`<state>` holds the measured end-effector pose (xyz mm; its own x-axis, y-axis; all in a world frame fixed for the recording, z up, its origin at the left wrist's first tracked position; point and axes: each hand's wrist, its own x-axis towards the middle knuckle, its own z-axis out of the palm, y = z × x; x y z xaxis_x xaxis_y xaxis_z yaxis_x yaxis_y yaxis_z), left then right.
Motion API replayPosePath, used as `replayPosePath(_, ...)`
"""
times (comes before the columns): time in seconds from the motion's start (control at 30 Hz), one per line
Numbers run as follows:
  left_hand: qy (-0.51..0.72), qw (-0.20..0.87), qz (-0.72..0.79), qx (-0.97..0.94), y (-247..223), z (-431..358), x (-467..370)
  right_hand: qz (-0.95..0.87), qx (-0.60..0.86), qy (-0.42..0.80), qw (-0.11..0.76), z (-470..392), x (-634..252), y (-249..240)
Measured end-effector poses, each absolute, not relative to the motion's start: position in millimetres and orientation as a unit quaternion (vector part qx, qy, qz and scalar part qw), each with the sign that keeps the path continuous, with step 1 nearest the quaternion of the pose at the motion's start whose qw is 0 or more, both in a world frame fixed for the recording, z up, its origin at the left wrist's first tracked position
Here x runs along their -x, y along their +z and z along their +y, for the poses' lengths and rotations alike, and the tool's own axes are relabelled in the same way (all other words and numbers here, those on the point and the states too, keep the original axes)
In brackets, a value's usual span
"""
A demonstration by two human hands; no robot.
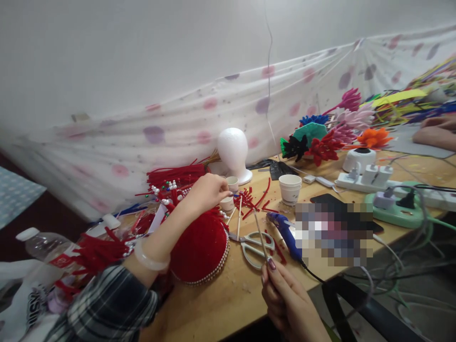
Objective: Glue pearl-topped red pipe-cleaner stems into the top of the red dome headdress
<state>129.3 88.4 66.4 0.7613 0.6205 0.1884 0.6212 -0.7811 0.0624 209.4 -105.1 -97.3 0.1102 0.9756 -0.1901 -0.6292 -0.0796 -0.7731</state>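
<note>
My right hand (pixel 285 297) pinches a thin brownish stick (pixel 262 240) that points up and away over the table. My left hand (pixel 210 192) reaches across a red velvet cap (pixel 199 249) edged with pearl-like beads. Its fingertips are pressed together beside two small cups (pixel 226 204); whatever they hold is too small to make out. Scissors with pale handles (pixel 253 247) lie between the cap and the stick. Short cut red pieces (pixel 245 198) are scattered past them. To the right lies a blue glue gun (pixel 285 232) with a black cord.
A white foam head (pixel 233 152) stands at the back beside a bundle of red stems (pixel 174 175). A paper cup (pixel 289 189), a dark phone (pixel 342 209) and power strips (pixel 392 209) with cables occupy the right. Fuzzy flowers (pixel 324 147) stand behind. Another person's hand (pixel 436 130) rests far right.
</note>
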Motion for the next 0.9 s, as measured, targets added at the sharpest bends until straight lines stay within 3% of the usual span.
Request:
replayPosePath(0.17,0.118,0.013,-0.334,0.935,64.4,96.6,-133.5,-0.235,0.387,0.631,0.630,-105.5,-200.4,-93.7)
replayPosePath(0.27,0.165,0.036,-0.331,0.928,61.5,102.5,-135.9,-0.254,0.408,0.621,0.619,-106.9,-198.6,-96.2)
replayPosePath(0.4,0.127,0.065,-0.314,0.939,77.2,104.9,-126.1,-0.304,0.435,0.588,0.610,-106.8,-198.9,-102.6)
replayPosePath(0.5,0.078,0.081,-0.310,0.944,99.0,104.1,-111.3,-0.408,0.489,0.491,0.594,-100.2,-200.9,-98.5)
replayPosePath(0.67,0.052,0.079,-0.292,0.952,126.9,109.8,-84.3,-0.617,0.567,0.237,0.491,-72.2,-210.6,-69.4)
replayPosePath(0.9,0.000,0.016,-0.283,0.959,130.6,114.5,-51.5,-0.714,0.591,0.065,0.369,-41.6,-218.6,-39.0)
